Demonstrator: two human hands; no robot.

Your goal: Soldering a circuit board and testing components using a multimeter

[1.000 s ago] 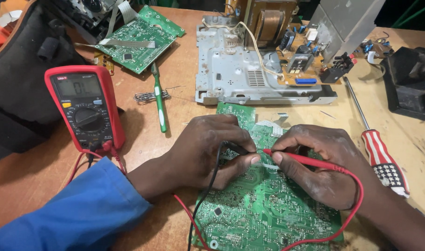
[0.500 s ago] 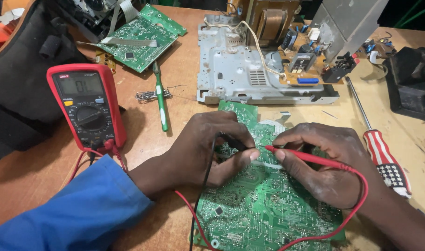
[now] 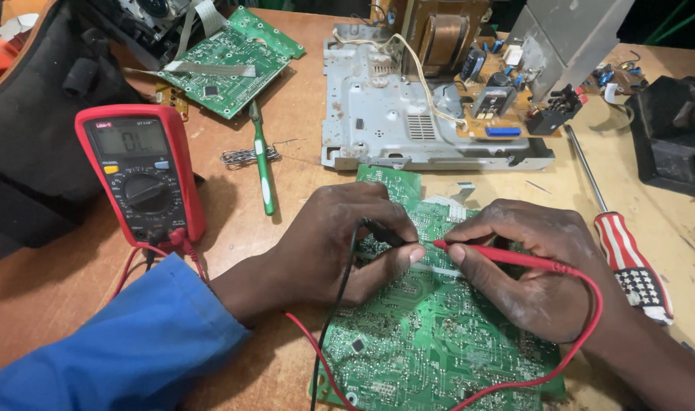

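Left hand [image 3: 332, 243] and right hand [image 3: 534, 266] probing a green circuit board [image 3: 431, 350] on the wooden bench [image 3: 302, 152].
Left fingers pinch the black probe [image 3: 381, 232], right fingers grip the red probe [image 3: 499, 256]; tips nearly meet on the board. Left of it, a red multimeter [image 3: 140, 173]; right, a striped screwdriver [image 3: 625, 247]. Farther back: green toothbrush [image 3: 262, 164], metal chassis [image 3: 397, 114].

I see a matt green fibreglass circuit board [image 3: 431, 335] speckled with shiny solder, lying on a worn, scuffed wooden bench [image 3: 286, 152]. The red probe [image 3: 507, 259] looks like smooth plastic, the meter [image 3: 142, 175] rubbery red, and the chassis [image 3: 385, 114] dull grey metal.
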